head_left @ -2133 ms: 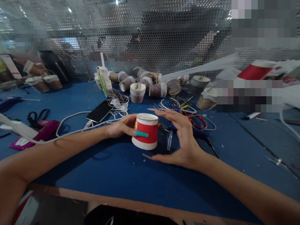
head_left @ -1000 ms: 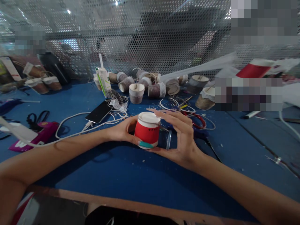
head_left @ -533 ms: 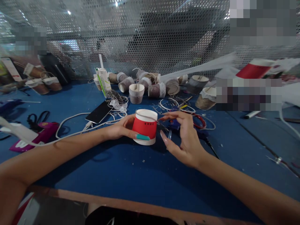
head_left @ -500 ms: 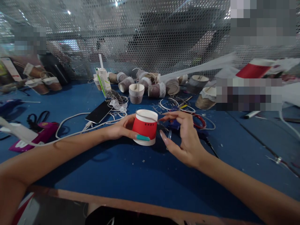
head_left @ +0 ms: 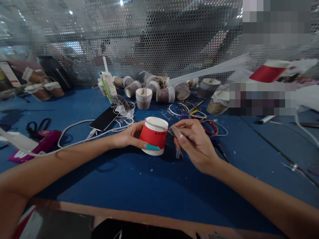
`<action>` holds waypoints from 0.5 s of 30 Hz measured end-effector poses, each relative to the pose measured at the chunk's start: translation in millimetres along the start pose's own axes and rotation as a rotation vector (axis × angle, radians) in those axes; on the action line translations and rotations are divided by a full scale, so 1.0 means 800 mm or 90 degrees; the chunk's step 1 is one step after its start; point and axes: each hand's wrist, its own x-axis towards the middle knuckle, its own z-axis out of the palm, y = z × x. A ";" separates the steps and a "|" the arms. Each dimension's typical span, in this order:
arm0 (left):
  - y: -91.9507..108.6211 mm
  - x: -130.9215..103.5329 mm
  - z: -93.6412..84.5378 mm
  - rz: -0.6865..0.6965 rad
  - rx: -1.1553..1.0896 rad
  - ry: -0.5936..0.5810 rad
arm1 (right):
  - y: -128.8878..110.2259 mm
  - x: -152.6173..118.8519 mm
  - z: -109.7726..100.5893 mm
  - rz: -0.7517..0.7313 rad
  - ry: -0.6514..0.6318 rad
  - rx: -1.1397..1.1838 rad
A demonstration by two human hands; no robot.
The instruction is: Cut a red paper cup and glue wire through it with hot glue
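Note:
My left hand [head_left: 132, 135] is wrapped round a red and white paper cup [head_left: 152, 137], its thumb with a long turquoise nail lying across the front. A thin grey cord [head_left: 159, 127] runs round the cup's white upper band, close to the top edge. Just right of the cup, my right hand [head_left: 196, 142] has thumb and fingers pinched together at the cord's loose end. The fingertips partly hide the cord there. Below those fingers shows a short clear stick [head_left: 177, 153]; whether it is touched I cannot tell.
Behind are a phone [head_left: 104, 118], a drink carton [head_left: 108, 85], a white-rimmed cup [head_left: 144, 99] and several cord-wrapped cups. Red-handled scissors [head_left: 211, 127] lie beyond my right hand. A white cable [head_left: 74, 126] passes by my left arm. A purple packet [head_left: 37, 146] lies left.
My right hand's fingers, apart before, have closed into a pinch by the cup's right side. My left hand keeps its hold on the cup, nearly unmoved.

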 end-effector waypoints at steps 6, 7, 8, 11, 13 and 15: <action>-0.001 0.000 -0.003 0.002 -0.007 -0.013 | -0.009 0.001 0.000 -0.054 0.126 -0.055; -0.002 0.000 -0.003 0.005 -0.014 -0.013 | -0.012 0.001 -0.002 -0.060 0.129 -0.070; -0.002 0.001 -0.004 0.009 -0.024 -0.011 | -0.016 0.001 -0.004 -0.063 0.124 -0.079; -0.002 0.002 -0.005 0.027 -0.068 -0.008 | -0.019 0.002 -0.010 -0.054 0.063 -0.040; -0.002 0.003 -0.005 0.031 -0.106 -0.006 | -0.014 0.004 -0.014 -0.039 -0.005 -0.003; -0.002 0.004 -0.006 0.025 -0.141 0.004 | -0.004 0.010 -0.019 -0.009 -0.069 0.001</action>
